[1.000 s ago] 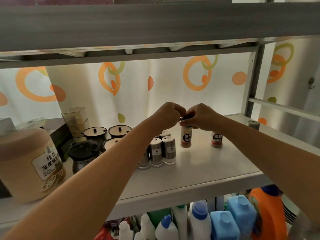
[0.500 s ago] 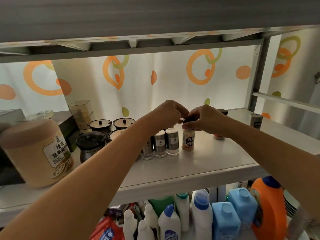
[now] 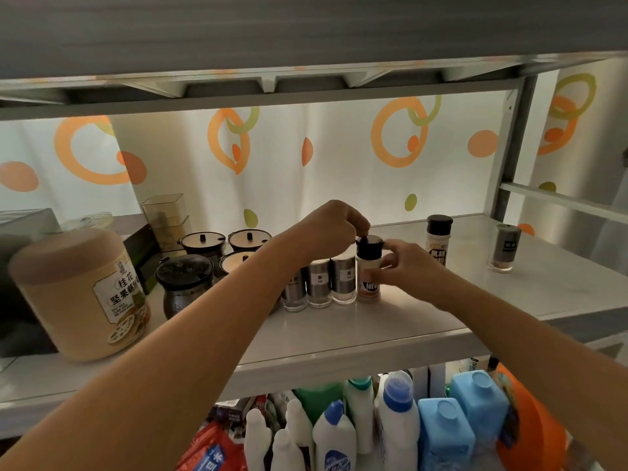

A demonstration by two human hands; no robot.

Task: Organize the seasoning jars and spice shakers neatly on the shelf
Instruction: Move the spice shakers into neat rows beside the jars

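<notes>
A: Nearest the camera?
B: Lower tier: white and blue detergent bottles (image 3: 397, 416), crowded.
A: On the shelf (image 3: 339, 338) proper?
B: Big tan canister (image 3: 78, 294) at left. Mid-shelf, three steel shakers (image 3: 319, 282) in a row, touching; a black-capped pepper bottle (image 3: 368, 277) stands upright just beside the rightmost.
A: Hands?
B: Left hand (image 3: 331, 229) curled over the cap, fingertips pinching its top. Right hand (image 3: 406, 263) wrapped loosely at the bottle's right side, fingers on the glass (blurred, so grip firmness unclear).
A: Farther back?
B: Second pepper bottle (image 3: 438, 239) behind the right hand; a dark shaker (image 3: 504, 248) well apart at right. Lidded pots (image 3: 204, 241) behind the left forearm. Curtain (image 3: 339, 154) with orange rings at the rear.
</notes>
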